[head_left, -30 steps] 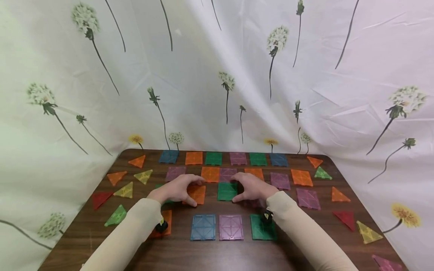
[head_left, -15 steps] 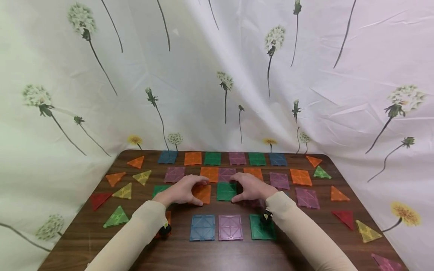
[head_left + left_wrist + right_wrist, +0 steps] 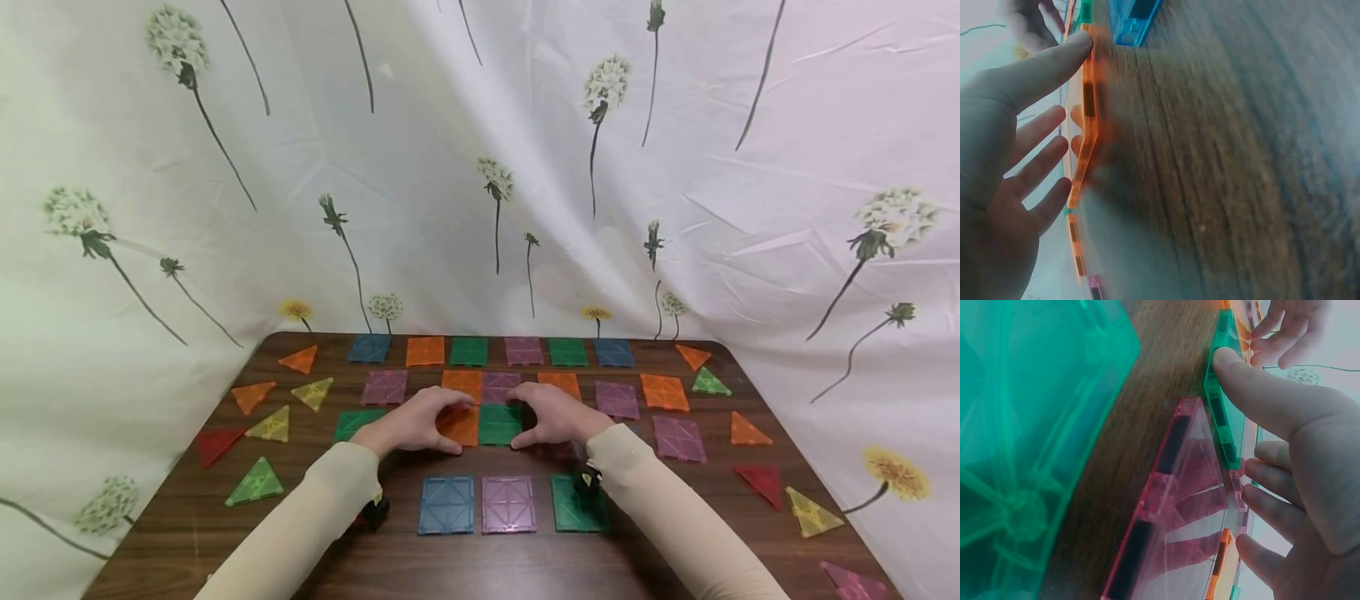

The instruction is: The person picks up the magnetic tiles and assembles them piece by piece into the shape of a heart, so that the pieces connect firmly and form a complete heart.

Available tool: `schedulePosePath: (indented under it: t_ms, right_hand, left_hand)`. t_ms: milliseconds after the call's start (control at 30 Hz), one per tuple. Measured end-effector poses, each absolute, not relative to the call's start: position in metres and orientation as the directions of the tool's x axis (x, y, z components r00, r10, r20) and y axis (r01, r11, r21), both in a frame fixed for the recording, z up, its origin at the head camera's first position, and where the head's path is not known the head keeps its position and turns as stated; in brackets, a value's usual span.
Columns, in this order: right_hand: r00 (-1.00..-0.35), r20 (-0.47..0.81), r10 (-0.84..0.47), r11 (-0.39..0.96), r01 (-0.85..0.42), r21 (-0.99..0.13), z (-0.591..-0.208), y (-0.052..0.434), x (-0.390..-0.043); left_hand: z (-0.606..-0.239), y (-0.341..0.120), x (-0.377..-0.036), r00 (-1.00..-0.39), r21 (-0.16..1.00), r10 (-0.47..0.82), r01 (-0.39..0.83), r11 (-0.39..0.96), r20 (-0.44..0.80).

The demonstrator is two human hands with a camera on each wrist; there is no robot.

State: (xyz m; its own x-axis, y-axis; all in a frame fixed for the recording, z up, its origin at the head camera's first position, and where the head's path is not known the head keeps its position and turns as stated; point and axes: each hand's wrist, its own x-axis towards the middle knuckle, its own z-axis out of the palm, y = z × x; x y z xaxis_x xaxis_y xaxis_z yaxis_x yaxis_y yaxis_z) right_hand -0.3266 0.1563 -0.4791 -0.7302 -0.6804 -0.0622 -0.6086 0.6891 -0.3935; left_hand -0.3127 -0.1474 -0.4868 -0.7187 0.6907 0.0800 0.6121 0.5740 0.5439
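My left hand [image 3: 417, 423] holds a square orange magnetic tile [image 3: 462, 427] flat on the table, thumb at its near edge and fingers toward its far edge. In the left wrist view the thumb touches the side of the orange tile [image 3: 1089, 94]. Directly to the right, edge to edge with it, lies a green magnetic tile [image 3: 498, 425]. My right hand [image 3: 557, 414] holds that one the same way, and the right wrist view has the thumb on the green tile's edge [image 3: 1217, 403]. Partly hidden under the right hand is a magenta tile [image 3: 1191, 506].
Behind the held pair lie an orange tile [image 3: 461, 385] and a purple tile [image 3: 501, 387]. Blue [image 3: 446, 505], lilac [image 3: 509, 504] and green [image 3: 577, 512] squares lie in front. Triangles such as a green one [image 3: 256, 483] line both sides. A dandelion-print curtain [image 3: 420, 208] surrounds the table.
My left hand has slid the orange tile rightward, closing the gap to the green tile. The right hand has stayed nearly still. The head view has shifted slightly.
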Motion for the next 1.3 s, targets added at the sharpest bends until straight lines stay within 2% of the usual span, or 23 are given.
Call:
schedulePosePath:
  t_ms: [667,1300]
  right_hand:
    - [-0.723,-0.053,-0.689,0.677,-0.616,-0.401,-0.4809,0.1573,-0.3289]
    - [-0.707,-0.092,-0.701,0.681,-0.625,-0.382,-0.4763,0.1583,-0.3331]
  left_hand:
    - [-0.4884,-0.1455,-0.3148,-0.733,0.594,0.674,0.582,0.556,0.087]
    - [-0.4892,-0.1398,-0.3110,-0.716,0.597,0.695,0.585,0.549,0.064]
